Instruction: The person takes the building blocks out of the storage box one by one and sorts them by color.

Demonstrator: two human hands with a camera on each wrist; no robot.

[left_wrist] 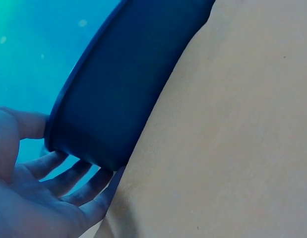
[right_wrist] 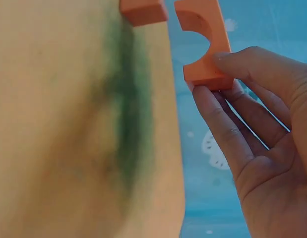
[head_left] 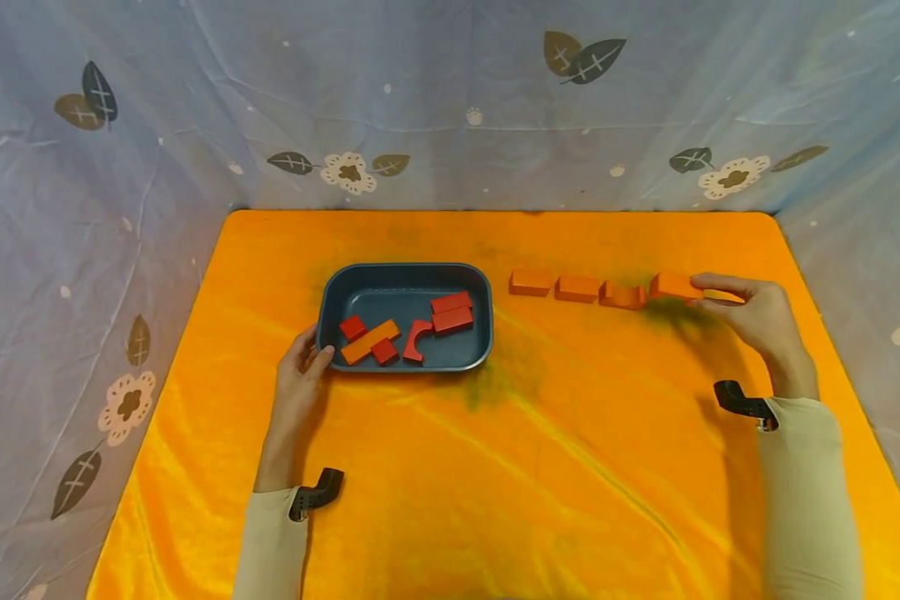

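My left hand (head_left: 300, 367) grips the near left corner of a dark blue-grey rectangular tray (head_left: 407, 369). The left wrist view shows the thumb at the rim and the fingers spread against the tray's outer wall (left_wrist: 108, 94). Inside lie several red blocks (head_left: 452, 320), one of them a red arch block (head_left: 414, 340), and a long orange block (head_left: 371, 342). At the right, my right hand (head_left: 757, 317) pinches an orange arch block (right_wrist: 220, 44) by one end, between thumb and fingertips. In the head view that block is at the right end of a row of orange blocks.
Left of the held block, the row has a block with a hollowed top (head_left: 622, 295) and two rectangular orange blocks, the middle one (head_left: 577, 289) and the leftmost (head_left: 530, 283). A yellow cloth (head_left: 495, 483) covers the table. Patterned curtains (head_left: 450, 92) hang behind and at both sides.
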